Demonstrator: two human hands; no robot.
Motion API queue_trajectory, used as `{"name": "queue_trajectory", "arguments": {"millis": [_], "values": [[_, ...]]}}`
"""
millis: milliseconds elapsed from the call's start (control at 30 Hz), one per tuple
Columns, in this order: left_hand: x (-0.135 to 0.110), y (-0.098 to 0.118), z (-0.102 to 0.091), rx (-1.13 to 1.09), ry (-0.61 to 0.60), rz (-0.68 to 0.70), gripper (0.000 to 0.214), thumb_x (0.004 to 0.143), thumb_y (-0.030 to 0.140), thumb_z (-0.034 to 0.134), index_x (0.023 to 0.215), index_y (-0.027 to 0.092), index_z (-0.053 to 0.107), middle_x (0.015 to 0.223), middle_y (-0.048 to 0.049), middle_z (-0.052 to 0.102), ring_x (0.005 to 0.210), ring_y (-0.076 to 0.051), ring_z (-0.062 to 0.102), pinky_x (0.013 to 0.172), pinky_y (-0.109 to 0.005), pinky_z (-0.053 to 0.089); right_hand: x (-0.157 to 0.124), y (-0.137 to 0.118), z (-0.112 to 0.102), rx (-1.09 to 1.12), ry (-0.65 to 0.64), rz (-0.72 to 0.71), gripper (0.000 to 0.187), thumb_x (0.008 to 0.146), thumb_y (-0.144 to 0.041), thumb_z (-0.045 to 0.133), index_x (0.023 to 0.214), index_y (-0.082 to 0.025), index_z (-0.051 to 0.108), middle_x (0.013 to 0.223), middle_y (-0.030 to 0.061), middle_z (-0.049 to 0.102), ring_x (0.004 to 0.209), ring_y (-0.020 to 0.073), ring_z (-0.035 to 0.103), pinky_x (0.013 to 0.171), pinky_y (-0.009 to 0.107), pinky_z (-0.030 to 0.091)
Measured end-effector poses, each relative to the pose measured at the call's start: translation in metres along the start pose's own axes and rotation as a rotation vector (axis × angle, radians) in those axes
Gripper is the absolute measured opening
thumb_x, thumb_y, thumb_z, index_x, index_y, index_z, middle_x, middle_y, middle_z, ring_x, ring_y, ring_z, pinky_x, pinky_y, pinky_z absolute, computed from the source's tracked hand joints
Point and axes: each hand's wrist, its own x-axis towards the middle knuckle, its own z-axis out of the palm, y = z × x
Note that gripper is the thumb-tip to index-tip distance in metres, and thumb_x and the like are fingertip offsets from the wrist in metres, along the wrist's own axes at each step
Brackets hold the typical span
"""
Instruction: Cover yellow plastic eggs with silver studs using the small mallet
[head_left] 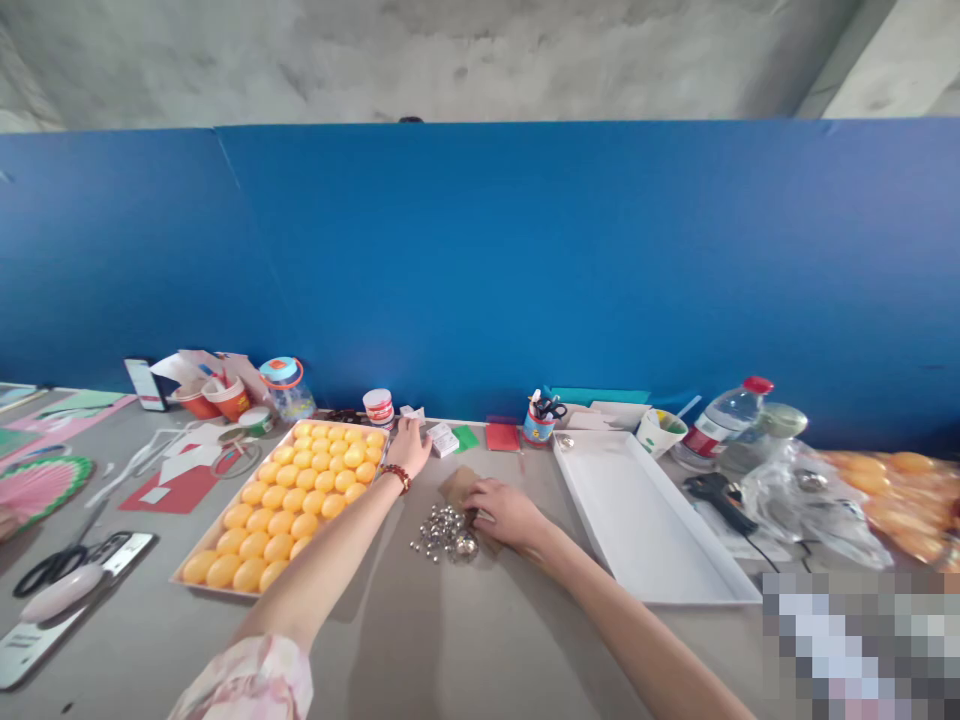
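Note:
My left hand [408, 452], with a beaded bracelet at the wrist, reaches past the tray of orange balls [281, 497]. Its fingers look loosely bent and apart, and the fingertips are close to a small white piece [412, 412]. A white box with print [442, 439] is just right of it. At the middle of the table my right hand [508, 512] rests at a pile of shiny silver beads [442, 530], which includes a larger silver ball [466, 545]. Its fingers are curled down, and the tips are partly hidden. Brown paper [455, 484] lies under and behind this hand.
A shallow white tray [645, 510] stands on the right, with a bottle [724, 420], a glue gun [720, 500] and plastic bags beyond. Scissors [56, 570] and a phone [75, 600] lie at left. A blue partition [480, 260] closes off the back.

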Motion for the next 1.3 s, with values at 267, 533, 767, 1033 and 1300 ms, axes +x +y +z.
{"name": "queue_trajectory", "arguments": {"millis": [267,533,767,1033,1300], "values": [[-0.016,0.004,-0.008,-0.065,-0.065,0.068,0.019,0.089,0.026,0.056,0.103,0.016,0.064,0.118,-0.0138,0.061,0.083,-0.021,0.065,0.076,-0.033,0.048,0.000,-0.001,-0.001,0.023,0.028,-0.010,0.028,0.081,-0.014,0.061,0.104,-0.024,0.073,0.111,0.0052,0.069,0.107,0.0225,0.062,0.094,0.032,0.047],[-0.094,0.029,-0.041,-0.233,-0.177,0.269,0.019,0.094,0.032,0.050,0.103,0.020,0.062,0.113,-0.0077,0.064,0.085,-0.018,0.067,0.074,-0.028,0.052,0.001,0.002,-0.001,0.058,0.033,-0.020,0.026,0.077,-0.011,0.064,0.098,-0.025,0.073,0.109,0.0020,0.069,0.105,0.0199,0.063,0.093,0.030,0.047],[-0.163,0.037,-0.042,-0.095,-0.170,0.491,0.049,0.082,0.049,0.067,0.119,0.020,0.056,0.117,-0.0126,0.059,0.111,-0.031,0.058,0.093,-0.044,0.049,-0.018,-0.016,-0.001,-0.024,0.152,0.168,0.043,0.081,-0.019,0.065,0.123,-0.019,0.057,0.128,0.0116,0.060,0.119,0.0271,0.055,0.098,0.039,0.046],[-0.172,0.040,-0.021,-0.046,-0.217,0.480,0.022,0.085,0.024,0.062,0.105,0.019,0.058,0.105,-0.0106,0.061,0.097,-0.029,0.060,0.083,-0.043,0.052,-0.065,-0.033,0.005,-0.115,0.206,0.382,0.008,0.087,-0.022,0.064,0.094,-0.019,0.061,0.106,0.0121,0.064,0.096,0.0285,0.061,0.083,0.041,0.050],[-0.182,0.042,-0.050,-0.953,-0.423,0.185,0.038,0.087,0.025,0.063,0.124,0.022,0.057,0.116,-0.0097,0.063,0.098,-0.022,0.064,0.086,-0.035,0.054,-0.072,-0.060,-0.011,0.331,0.364,0.222,0.030,0.095,-0.028,0.056,0.124,-0.024,0.055,0.123,0.0092,0.062,0.116,0.0254,0.058,0.098,0.041,0.050]]}}
